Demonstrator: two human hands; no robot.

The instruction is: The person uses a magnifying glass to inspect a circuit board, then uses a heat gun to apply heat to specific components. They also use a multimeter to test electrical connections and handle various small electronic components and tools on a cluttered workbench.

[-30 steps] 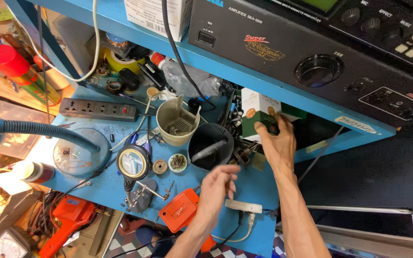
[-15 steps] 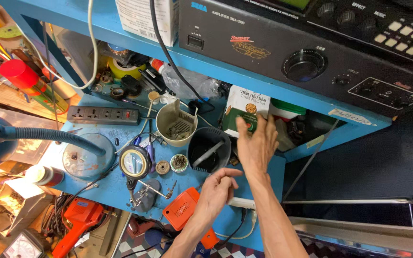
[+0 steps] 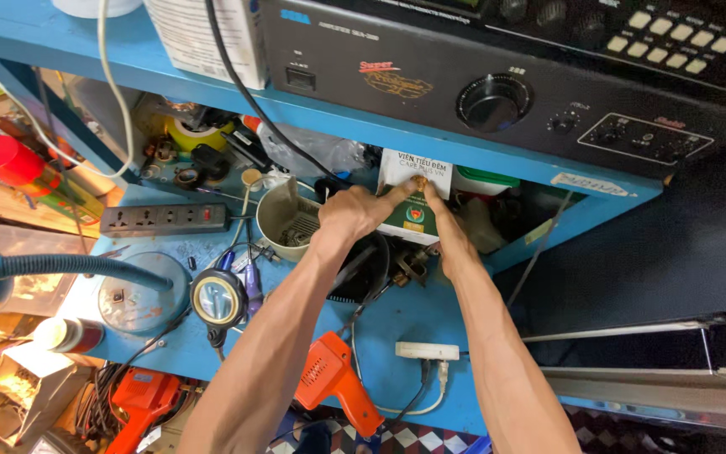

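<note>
A small white and green cardboard box [image 3: 413,214] stands upright under the blue shelf, behind a black cup. My left hand [image 3: 359,212] reaches over the cup, its fingers pinching a small brass-coloured piece [image 3: 418,182] at the box's top. My right hand [image 3: 449,231] lies along the box's right side, index finger meeting the same piece. Both forearms stretch up from the bottom of the view over the blue workbench [image 3: 397,324].
A black amplifier [image 3: 497,76] sits on the shelf above. A cream cup [image 3: 283,220] of parts, a black power strip [image 3: 165,219], a round magnifier [image 3: 218,297], an orange tool [image 3: 334,378], a white adapter [image 3: 426,350] and a lamp arm [image 3: 60,267] crowd the bench.
My left hand rose from the bench front up to the box top. My right hand slid to the box's right side. The camera moved closer.
</note>
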